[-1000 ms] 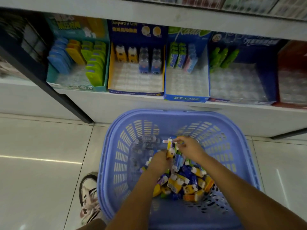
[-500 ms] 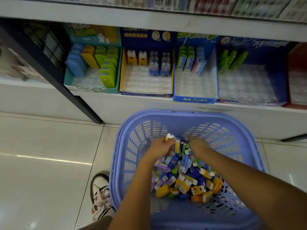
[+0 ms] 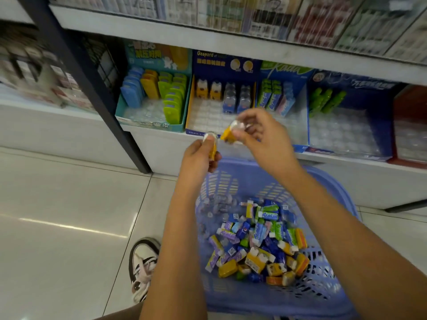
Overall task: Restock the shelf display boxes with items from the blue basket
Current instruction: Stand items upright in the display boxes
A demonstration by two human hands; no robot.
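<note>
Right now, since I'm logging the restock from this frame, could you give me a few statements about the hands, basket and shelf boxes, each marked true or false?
1. The left hand holds a yellow item and the right hand a second yellow item. True.
2. The blue basket is empty. False: many small packs lie in it.
3. Both hands are down inside the basket. False: they are above its far rim, in front of the shelf.
4. The Gaspard display box has yellow packs in its back row. True.
</note>
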